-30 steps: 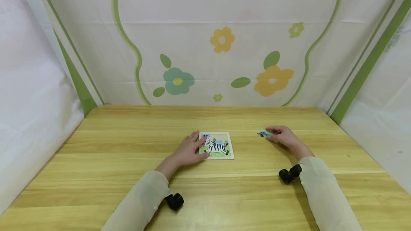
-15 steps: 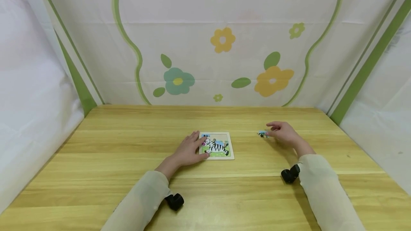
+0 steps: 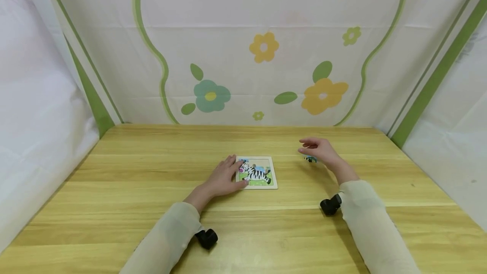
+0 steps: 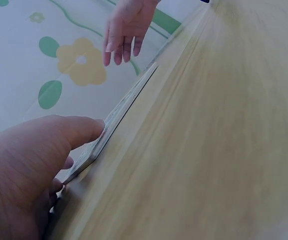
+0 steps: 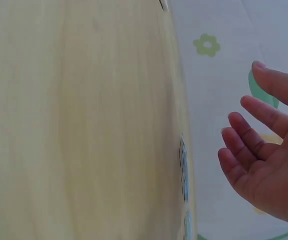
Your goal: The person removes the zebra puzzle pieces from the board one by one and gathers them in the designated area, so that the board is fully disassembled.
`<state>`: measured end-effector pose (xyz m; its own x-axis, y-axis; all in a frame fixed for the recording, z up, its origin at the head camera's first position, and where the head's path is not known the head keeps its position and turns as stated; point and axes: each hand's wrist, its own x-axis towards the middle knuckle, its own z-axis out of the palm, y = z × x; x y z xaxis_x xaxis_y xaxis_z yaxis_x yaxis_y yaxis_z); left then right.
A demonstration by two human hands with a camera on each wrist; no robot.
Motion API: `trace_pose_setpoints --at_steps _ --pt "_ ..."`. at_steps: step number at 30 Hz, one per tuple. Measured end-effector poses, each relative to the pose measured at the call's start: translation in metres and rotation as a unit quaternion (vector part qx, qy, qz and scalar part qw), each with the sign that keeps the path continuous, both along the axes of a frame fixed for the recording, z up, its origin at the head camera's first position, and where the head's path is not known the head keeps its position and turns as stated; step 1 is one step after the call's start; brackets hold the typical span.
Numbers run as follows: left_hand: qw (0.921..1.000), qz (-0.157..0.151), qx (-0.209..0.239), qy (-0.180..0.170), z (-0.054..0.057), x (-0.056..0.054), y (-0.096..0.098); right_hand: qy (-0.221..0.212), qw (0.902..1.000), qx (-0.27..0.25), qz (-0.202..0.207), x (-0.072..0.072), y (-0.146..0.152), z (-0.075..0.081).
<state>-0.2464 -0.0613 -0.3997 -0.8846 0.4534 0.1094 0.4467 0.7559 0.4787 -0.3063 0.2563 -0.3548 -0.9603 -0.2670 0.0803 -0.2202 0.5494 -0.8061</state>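
A square zebra jigsaw puzzle with a pale frame lies flat on the table. Bare backing shows along its upper part. My left hand rests over the puzzle's left side, with its fingers extended and its thumb on the near left part; the left wrist view shows that thumb on top of the board. Off to the right, loose puzzle pieces in blue, green and black lie on the table. Above them hovers my right hand, its fingers loosely extended and holding nothing. The right wrist view shows these pieces edge-on, apart from the hand.
The wooden table extends on all sides of the puzzle. A white cloth wall with printed flowers rises behind it, and white sheets hang at both sides. Each wrist carries a small black camera.
My right hand drew its fingers back from the loose pieces, then lifted and shifted left above them. The left hand and the zebra puzzle have stayed in place.
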Motion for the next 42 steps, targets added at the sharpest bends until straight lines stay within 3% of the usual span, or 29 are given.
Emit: trace_pose_setpoints --at_steps 13,23,31,42 --pt "0.9989 0.024 0.024 0.033 -0.001 -0.004 -0.007 -0.013 0.9974 -0.065 0.027 -0.001 -0.057 -0.005" --pt "0.9990 0.020 -0.032 0.025 0.001 -0.003 -0.008 -0.022 0.9933 -0.100 0.054 0.004 -0.092 -0.015" --pt "0.9978 0.018 -0.061 0.018 0.001 -0.002 -0.008 -0.037 0.9927 -0.082 0.081 0.014 -0.114 -0.027" --pt "0.9969 0.020 -0.074 0.016 -0.001 -0.003 -0.009 0.002 0.9969 -0.058 0.052 0.025 -0.133 -0.031"
